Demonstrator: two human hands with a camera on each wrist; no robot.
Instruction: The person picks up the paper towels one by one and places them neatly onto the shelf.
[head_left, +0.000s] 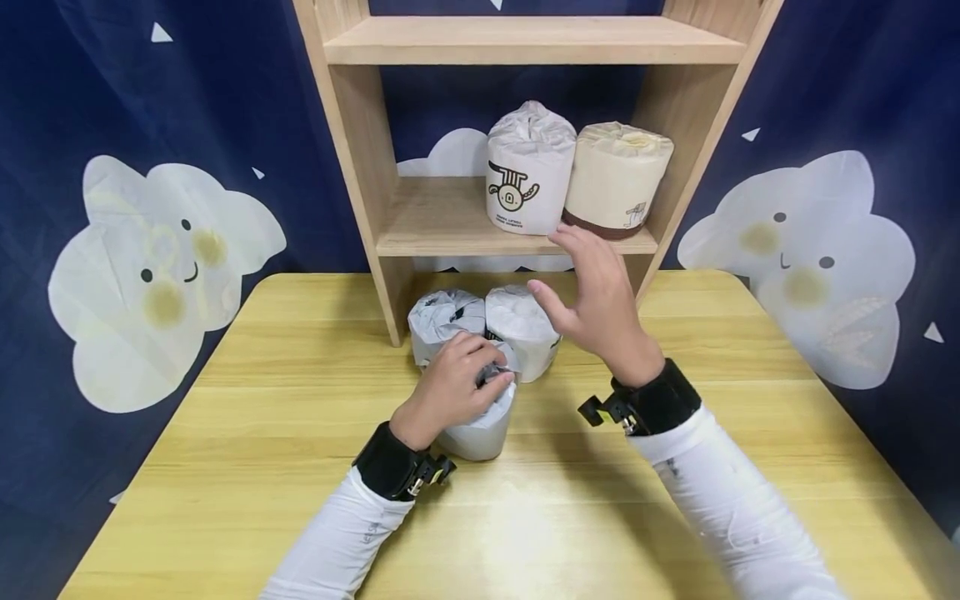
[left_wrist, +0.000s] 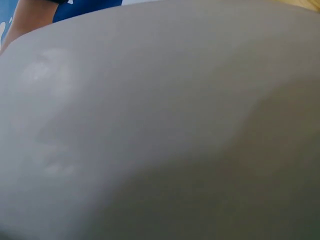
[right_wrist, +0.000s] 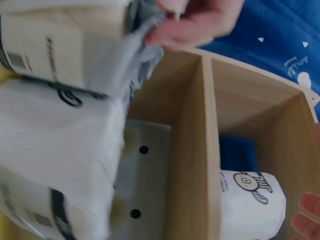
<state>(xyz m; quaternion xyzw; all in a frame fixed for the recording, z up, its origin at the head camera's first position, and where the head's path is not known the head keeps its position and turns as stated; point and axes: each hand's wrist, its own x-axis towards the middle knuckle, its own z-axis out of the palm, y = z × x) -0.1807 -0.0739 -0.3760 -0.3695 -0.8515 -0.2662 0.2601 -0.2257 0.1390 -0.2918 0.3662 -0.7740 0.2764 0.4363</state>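
My left hand [head_left: 480, 379] grips the twisted top of a white-wrapped paper roll [head_left: 480, 425] that stands on the yellow wooden table [head_left: 247, 433]. That roll's wrap [left_wrist: 160, 130] fills the left wrist view. Two more wrapped rolls [head_left: 446, 321] [head_left: 525, 329] stand just behind it, touching each other. My right hand [head_left: 581, 279] hovers open, fingers spread, above those rolls and just in front of the lower shelf edge. On that shelf stand a white roll [head_left: 528, 175] and a beige roll [head_left: 617, 179]. In the right wrist view the left hand's fingers [right_wrist: 200, 22] pinch the wrap.
A wooden shelf unit [head_left: 360, 167] stands at the table's back, with an upper board [head_left: 525, 40] above the two rolls. A dark blue curtain [head_left: 112, 108] with cloud faces hangs behind. The shelf's left half beside the white roll is bare wood [head_left: 435, 217].
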